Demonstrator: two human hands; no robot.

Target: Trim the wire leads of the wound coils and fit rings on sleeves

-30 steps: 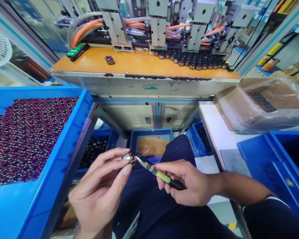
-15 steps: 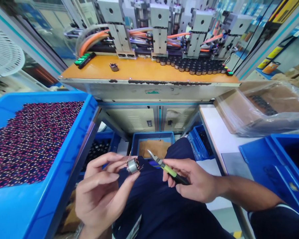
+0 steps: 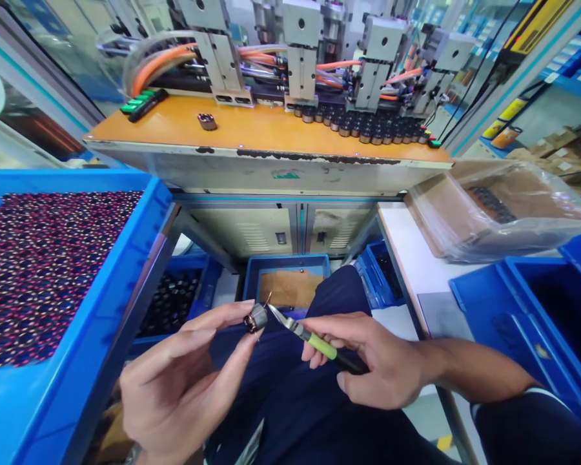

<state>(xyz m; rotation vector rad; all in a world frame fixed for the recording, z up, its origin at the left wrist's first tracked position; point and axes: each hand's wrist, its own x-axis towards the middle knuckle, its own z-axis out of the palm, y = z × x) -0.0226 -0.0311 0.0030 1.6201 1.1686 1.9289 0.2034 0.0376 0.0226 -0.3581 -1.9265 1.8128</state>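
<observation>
Between the thumb and fingers of my left hand (image 3: 188, 374) is a small motor stator (image 3: 258, 318), a silvery ring with copper windings. A thin copper wire end sticks up from its top right, and another shows below. My right hand (image 3: 363, 355) is wrapped round the green-and-black handles of cutting pliers (image 3: 314, 342). Their pointed jaws reach left, right beside the stator and close to the upper wire; I cannot tell whether they touch it. Both hands are above my lap.
A blue bin (image 3: 159, 200) full of wound parts stands at left. On the orange machine bench (image 3: 252, 132) sit one loose stator (image 3: 206, 121) and several dark-topped parts (image 3: 368, 126) in rows. A plastic-lined carton (image 3: 436, 213) and blue crates (image 3: 484, 290) are at right; a blue tray (image 3: 290, 261) lies below.
The stator has turned in my left hand, its windings now facing left and a wire end pointing up. The pliers' jaws have come down and left to its side. The view has shifted slightly.
</observation>
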